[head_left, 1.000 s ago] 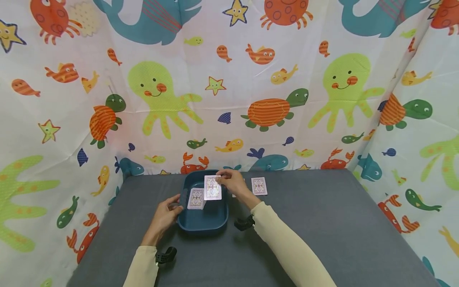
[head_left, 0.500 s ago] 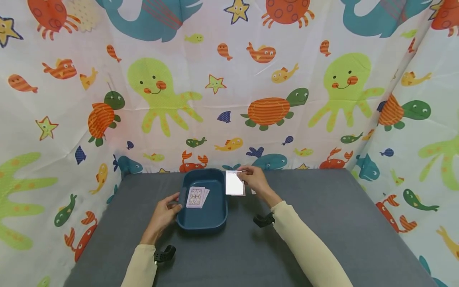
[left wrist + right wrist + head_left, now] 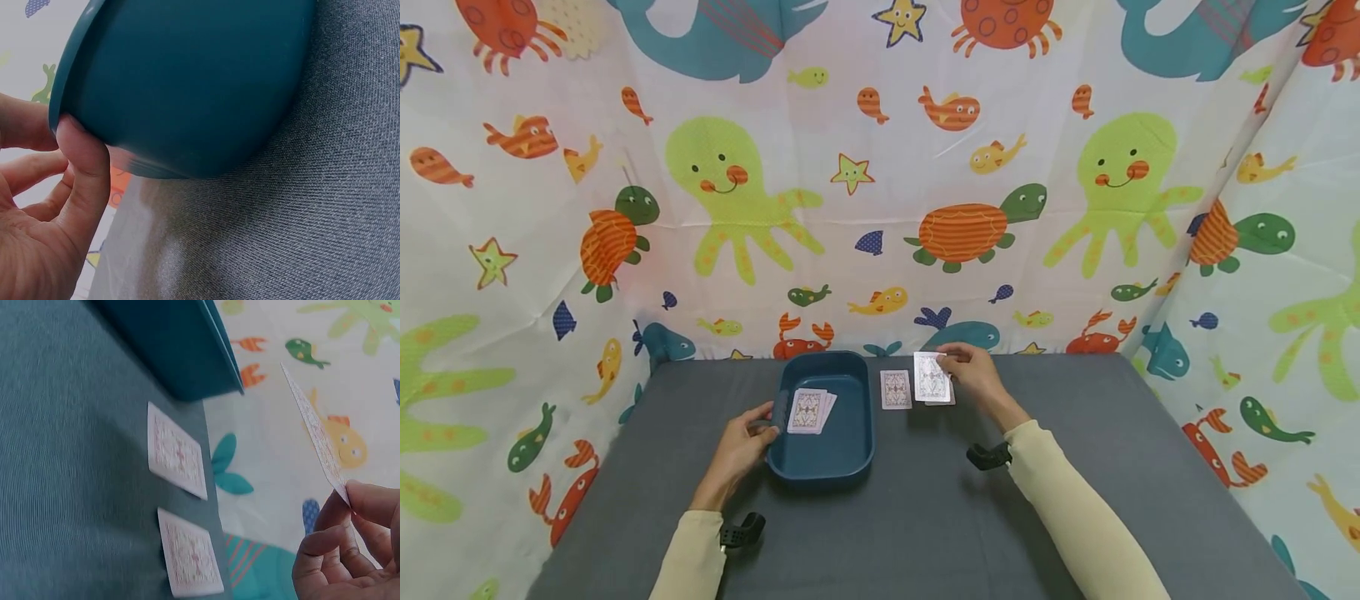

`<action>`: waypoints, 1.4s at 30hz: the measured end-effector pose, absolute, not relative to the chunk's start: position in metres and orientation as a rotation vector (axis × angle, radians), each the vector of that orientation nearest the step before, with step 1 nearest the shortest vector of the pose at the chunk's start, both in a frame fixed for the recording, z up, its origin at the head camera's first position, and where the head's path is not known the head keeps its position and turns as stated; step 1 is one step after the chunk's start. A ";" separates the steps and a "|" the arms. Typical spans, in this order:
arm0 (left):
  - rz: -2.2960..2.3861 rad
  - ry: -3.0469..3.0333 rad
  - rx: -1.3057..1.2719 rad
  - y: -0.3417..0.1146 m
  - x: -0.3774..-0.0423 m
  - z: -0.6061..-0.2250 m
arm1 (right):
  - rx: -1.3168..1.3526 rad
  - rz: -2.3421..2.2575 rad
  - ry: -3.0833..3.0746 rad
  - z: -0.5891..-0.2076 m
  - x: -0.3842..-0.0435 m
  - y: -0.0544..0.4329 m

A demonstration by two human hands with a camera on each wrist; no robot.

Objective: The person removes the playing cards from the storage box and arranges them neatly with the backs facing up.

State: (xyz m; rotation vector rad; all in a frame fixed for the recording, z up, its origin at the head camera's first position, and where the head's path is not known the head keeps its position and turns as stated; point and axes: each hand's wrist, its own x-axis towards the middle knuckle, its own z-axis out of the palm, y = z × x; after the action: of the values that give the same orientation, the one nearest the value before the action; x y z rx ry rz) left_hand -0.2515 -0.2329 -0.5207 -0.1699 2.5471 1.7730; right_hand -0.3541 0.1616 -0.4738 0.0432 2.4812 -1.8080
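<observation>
"What's the right hand got?"

"A card. Thumb and fingertips pinch it at the edge, and the other fingers are curled in. It's up off the table, tilted, patterned back showing to anyone looking down."

"And under it?"

"From above it partly covers the right card, which lies flat on the table. The left card lies flat too, between that and the tray. So 2 are down, backs up, a gap between them."

"Is the left hand busy?"

"It's pinching the tray's left rim, thumb on 1 side, index finger on the other. The rest of the fingers are bent, slightly apart."

"Anything in the tray?"

"A pile, slightly fanned, in its left half, backs up. I can't tell how many."

"Behind it all?"

"A cloth with sea animals. Pale sleeves on the person."
</observation>
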 end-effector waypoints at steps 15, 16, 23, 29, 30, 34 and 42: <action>1.779 2.550 -0.185 -0.233 -0.254 -0.520 | 0.083 -1.768 2.554 -0.491 -0.363 0.213; 1.776 2.553 -0.184 -0.233 -0.254 -0.520 | 0.091 -1.768 2.555 -0.492 -0.365 0.216; 1.765 2.559 -0.176 -0.233 -0.253 -0.519 | 0.146 -1.714 2.586 -0.501 -0.373 0.234; 1.748 2.570 -0.181 -0.233 -0.251 -0.522 | 0.193 -1.654 2.597 -0.511 -0.375 0.248; 1.745 2.570 -0.181 -0.233 -0.251 -0.522 | 0.199 -1.639 2.600 -0.512 -0.376 0.250; 1.741 2.564 -0.186 -0.232 -0.250 -0.522 | 0.205 -1.597 2.614 -0.519 -0.379 0.257; 1.736 2.563 -0.198 -0.232 -0.250 -0.520 | 0.221 -1.554 2.630 -0.526 -0.388 0.262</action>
State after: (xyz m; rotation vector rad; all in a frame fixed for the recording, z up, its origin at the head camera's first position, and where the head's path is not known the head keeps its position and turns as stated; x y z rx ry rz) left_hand -0.2499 -0.2315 -0.5199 -0.1978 2.5634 1.7362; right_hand -0.3881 0.2618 -0.5261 0.2208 2.6296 -1.5543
